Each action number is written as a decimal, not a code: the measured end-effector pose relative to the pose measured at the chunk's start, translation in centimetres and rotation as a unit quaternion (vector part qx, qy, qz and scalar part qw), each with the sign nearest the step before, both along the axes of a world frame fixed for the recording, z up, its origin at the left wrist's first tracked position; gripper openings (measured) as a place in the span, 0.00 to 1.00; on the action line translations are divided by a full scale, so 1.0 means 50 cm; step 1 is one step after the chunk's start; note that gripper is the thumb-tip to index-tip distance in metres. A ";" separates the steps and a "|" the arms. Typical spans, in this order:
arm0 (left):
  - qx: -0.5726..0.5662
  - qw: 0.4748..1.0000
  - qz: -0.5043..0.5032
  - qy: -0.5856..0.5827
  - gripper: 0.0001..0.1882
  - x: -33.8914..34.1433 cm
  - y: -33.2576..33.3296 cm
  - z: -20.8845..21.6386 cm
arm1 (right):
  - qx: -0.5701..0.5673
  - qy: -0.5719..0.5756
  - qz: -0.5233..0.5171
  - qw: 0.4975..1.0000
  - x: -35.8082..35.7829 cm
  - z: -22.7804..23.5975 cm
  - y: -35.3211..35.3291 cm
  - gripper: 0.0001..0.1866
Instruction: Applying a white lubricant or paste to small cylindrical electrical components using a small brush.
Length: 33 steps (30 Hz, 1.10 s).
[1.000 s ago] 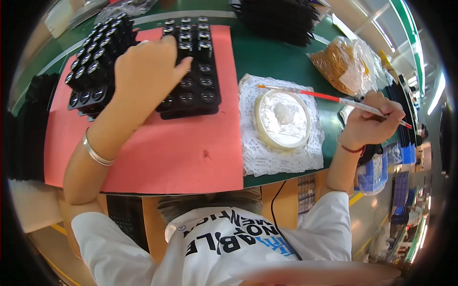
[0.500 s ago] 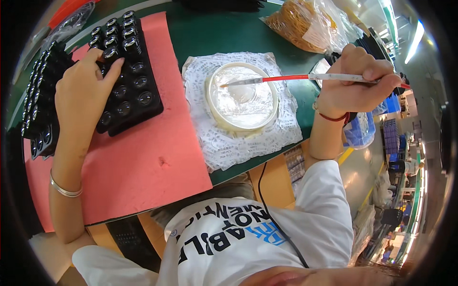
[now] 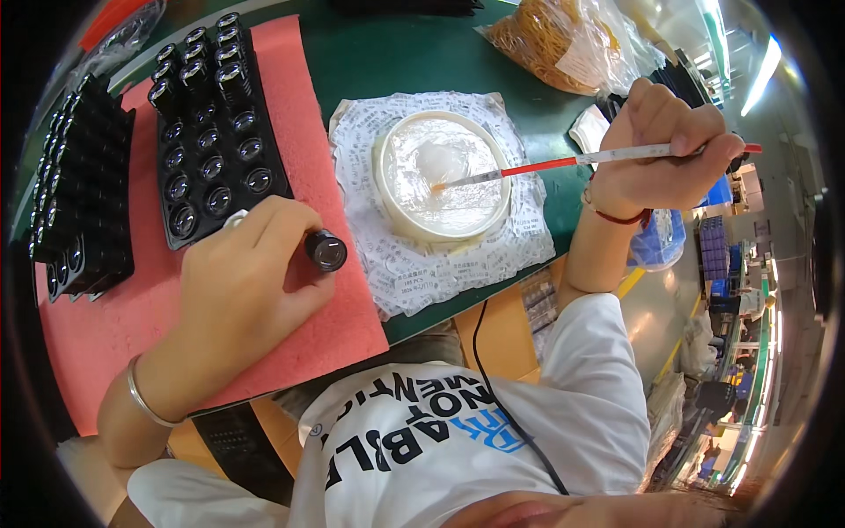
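My left hand [image 3: 242, 273] pinches a short black cylinder [image 3: 326, 252], its shiny round end tilted up, over the pink foam sheet [image 3: 101, 334]. Beside it lies a black tray [image 3: 280, 176] with round pockets; several similar cylinders [image 3: 231, 79] stand at its far end. In my right fist [image 3: 664, 145] is a thin paintbrush [image 3: 541, 165] with a red and white handle. Its tip points left and down onto the whitish, glossy contents of a round cream dish [image 3: 382, 189]. Whether the bristles touch is hard to tell. Under the dish lies white printed paper [image 3: 356, 264].
A second black tray [image 3: 106, 176], full of cylinders, stands at the far left. Toward the back of the green table [image 3: 387, 53] sits a clear bag of yellowish bands [image 3: 554, 44]. A blue plastic bin [image 3: 660, 242] is beyond my right forearm.
My left hand has come from the tray toward me and right, bringing a black cylinder out with it. The brush tip has shifted slightly right and nearer within the dish.
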<state>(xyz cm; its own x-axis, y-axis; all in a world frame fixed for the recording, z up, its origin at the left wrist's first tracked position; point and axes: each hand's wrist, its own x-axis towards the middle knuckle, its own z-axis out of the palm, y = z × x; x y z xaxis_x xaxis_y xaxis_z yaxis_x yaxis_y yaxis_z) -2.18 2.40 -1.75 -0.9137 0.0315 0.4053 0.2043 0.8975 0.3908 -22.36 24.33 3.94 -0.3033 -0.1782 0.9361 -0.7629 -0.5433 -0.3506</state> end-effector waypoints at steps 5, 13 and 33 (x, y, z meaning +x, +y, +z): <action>0.026 1.000 -0.008 -0.016 0.15 -0.003 0.001 -0.008 | -0.008 -0.042 0.073 0.996 -0.012 -0.005 -0.004 0.21; 0.109 0.993 -0.044 0.026 0.17 -0.011 0.001 -0.014 | 0.024 -0.220 0.037 0.974 -0.017 0.003 -0.020 0.20; 0.661 0.723 -0.066 -0.190 0.12 0.004 -0.020 0.010 | 0.006 -0.224 0.135 0.965 0.006 -0.004 -0.034 0.17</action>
<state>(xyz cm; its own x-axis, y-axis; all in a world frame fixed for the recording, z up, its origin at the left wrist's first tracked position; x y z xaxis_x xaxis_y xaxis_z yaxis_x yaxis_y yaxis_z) -1.97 1.38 -1.25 -0.9912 -0.0567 -0.1192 -0.0941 -0.3301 0.9393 -22.08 22.64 3.72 -0.6173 -0.3172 0.7200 -0.3646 -0.6956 -0.6190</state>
